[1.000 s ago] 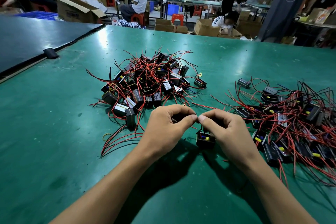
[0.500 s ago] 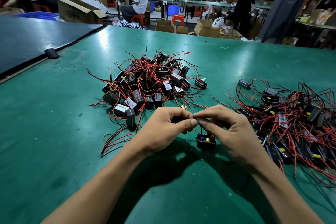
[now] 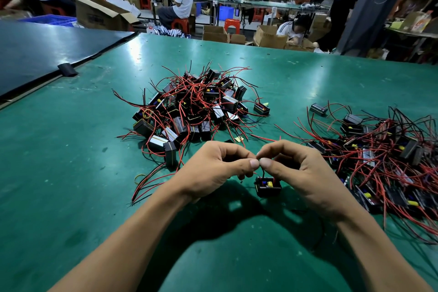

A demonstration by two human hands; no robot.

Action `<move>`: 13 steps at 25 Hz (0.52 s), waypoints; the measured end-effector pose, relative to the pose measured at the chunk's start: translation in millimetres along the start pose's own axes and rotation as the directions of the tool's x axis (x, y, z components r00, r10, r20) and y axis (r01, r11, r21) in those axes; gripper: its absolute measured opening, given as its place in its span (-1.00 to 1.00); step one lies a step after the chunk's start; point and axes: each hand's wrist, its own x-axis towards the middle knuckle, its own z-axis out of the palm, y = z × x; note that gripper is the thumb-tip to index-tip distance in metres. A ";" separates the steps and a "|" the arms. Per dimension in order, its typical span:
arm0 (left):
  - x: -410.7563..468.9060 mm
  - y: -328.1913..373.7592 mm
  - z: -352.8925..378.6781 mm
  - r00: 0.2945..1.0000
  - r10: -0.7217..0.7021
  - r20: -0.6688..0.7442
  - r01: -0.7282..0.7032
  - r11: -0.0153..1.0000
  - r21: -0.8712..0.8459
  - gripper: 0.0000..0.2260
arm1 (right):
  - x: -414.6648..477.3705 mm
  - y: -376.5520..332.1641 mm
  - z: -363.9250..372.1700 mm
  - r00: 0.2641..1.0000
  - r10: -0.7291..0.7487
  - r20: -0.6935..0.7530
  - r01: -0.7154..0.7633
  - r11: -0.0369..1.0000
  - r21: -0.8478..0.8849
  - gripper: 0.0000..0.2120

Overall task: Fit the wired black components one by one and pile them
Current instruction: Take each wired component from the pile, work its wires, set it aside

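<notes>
A small black box component point(image 3: 267, 187) with yellow and blue parts inside hangs just above the green table point(image 3: 71, 173), below my two hands. My left hand point(image 3: 213, 170) and my right hand point(image 3: 298, 173) meet thumb to thumb and pinch the component's thin wires between fingertips. One pile of black components with red wires point(image 3: 189, 111) lies beyond my hands at the centre. A second, flatter pile of wired components point(image 3: 384, 161) spreads out at the right.
A dark blue board point(image 3: 42, 54) covers the table's far left, with a black clip point(image 3: 67, 70) at its edge. Loose red wires point(image 3: 151, 180) trail left of my left hand. Beyond the table people sit among cardboard boxes point(image 3: 99, 14).
Both hands have risen slightly with the wires, and the black component has lifted a little under them. The piles have not moved.
</notes>
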 end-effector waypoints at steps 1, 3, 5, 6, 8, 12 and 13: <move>-0.3 0.1 0.1 1.000 -0.001 -0.007 0.001 1.000 -0.002 -0.92 | -0.1 0.3 0.2 1.000 0.013 0.017 -0.013 0.999 0.034 -0.86; -0.9 0.5 0.5 1.000 -0.004 -0.008 0.004 1.000 -0.006 -0.92 | -0.5 -0.6 0.7 0.998 0.022 0.063 -0.029 0.992 0.124 -0.94; -1.0 0.8 0.6 1.000 -0.010 -0.001 0.010 1.000 -0.009 -0.92 | -0.9 -1.0 -0.3 0.996 0.020 0.085 -0.035 0.984 0.172 -0.95; -1.0 0.7 0.3 1.000 -0.014 0.004 0.014 1.000 -0.012 -0.93 | -0.9 -0.9 -0.8 0.996 0.018 0.092 -0.035 0.982 0.183 -0.95; -0.8 0.5 -1.0 1.000 -0.017 0.019 0.017 1.000 -0.023 -0.94 | -1.1 -2.6 -0.8 0.995 0.013 0.100 -0.033 0.979 0.203 -0.92; -1.4 1.8 -1.1 1.000 0.009 0.021 -0.009 1.000 -0.028 -0.93 | -1.2 -6.2 4.5 0.999 0.019 0.034 -0.026 0.978 0.207 -0.86; -1.3 2.0 -0.2 1.000 0.016 -0.005 -0.016 1.000 -0.027 -0.93 | -1.4 -6.4 6.6 1.000 0.013 0.000 -0.013 0.984 0.179 -0.86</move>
